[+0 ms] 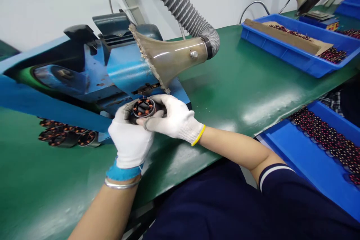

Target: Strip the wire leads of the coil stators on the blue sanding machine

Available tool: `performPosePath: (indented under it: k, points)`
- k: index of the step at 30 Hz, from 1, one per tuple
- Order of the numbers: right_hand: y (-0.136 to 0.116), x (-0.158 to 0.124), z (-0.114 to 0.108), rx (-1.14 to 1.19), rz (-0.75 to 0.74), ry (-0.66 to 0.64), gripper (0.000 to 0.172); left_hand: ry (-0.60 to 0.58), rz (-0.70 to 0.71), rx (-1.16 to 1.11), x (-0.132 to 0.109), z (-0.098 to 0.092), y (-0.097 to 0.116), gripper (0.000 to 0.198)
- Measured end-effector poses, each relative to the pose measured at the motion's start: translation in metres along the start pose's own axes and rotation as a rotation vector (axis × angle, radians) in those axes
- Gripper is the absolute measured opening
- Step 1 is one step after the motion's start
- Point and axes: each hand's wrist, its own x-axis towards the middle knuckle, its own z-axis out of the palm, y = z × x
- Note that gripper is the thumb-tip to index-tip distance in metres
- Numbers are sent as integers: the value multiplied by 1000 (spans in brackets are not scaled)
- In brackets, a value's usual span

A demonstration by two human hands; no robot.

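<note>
Both of my hands wear white gloves and grip one motor stator [144, 108], a dark metal ring with copper windings inside. Its open end faces up toward me. My left hand [131, 135] wraps around the left side of the ring. From the right, my right hand [171, 118] closes on it with thumb and fingers. The stator is just in front of a blue belt-driven machine [129, 67], beneath a flared suction hood [174, 58]. Whether the stator touches the machine, I cannot tell.
Several similar stators [64, 135] lie on the green table [216, 82] left of the machine. A blue tray [292, 56] with small parts and cardboard stands at the back right. Another blue bin [303, 157], holding rows of stators, sits lower right. A grey hose [180, 3] runs up from the hood.
</note>
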Motion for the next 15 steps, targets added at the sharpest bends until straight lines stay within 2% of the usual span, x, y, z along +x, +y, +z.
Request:
performPosePath:
  k: [4,7,10,15]
  points:
    - [0,15,4,-14,-55,39,53,-9,13,-12,12,5,10,61]
    - [5,19,2,15,-101,31,49,-24,54,3,15,7,12,55]
    - [16,20,1,62,-124,19,55,-23,120,74,15,5,9,50]
    - [33,23,-1,154,-128,15,77,-39,183,172,15,0,4,45]
